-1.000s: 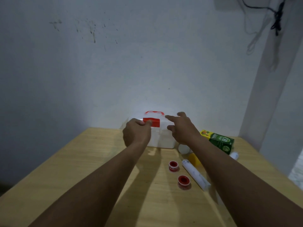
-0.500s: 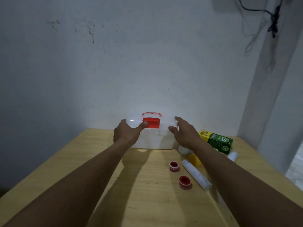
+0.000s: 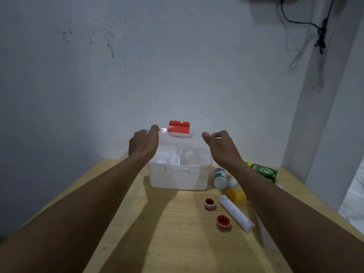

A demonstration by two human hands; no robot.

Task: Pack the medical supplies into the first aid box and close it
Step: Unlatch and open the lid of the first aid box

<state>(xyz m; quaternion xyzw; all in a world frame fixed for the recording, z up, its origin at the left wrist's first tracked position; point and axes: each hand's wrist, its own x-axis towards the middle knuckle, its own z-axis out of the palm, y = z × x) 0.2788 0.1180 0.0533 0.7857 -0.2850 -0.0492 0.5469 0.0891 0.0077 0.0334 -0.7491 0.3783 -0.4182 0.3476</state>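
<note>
The white first aid box (image 3: 178,179) stands at the table's far edge against the wall. Its clear lid (image 3: 177,140) is swung up, with the red latch (image 3: 179,127) at the top. White compartments show inside. My left hand (image 3: 143,144) grips the lid's left corner. My right hand (image 3: 220,148) pinches the lid's right corner between thumb and fingers. To the right of the box lie a white bottle with a green label (image 3: 219,177), a yellow container (image 3: 236,195), a white bandage roll (image 3: 236,213), two red tape rolls (image 3: 209,204) (image 3: 223,222) and a green carton (image 3: 265,171).
The wooden table (image 3: 157,233) ends at the wall just behind the box. A white pillar (image 3: 325,115) rises at the right, with dark cables (image 3: 321,32) hanging above. My right forearm crosses over the supplies and hides some of them.
The lid was shut with the red latch facing me. Both hands moved out to its corners and swung it up, so the box now stands open.
</note>
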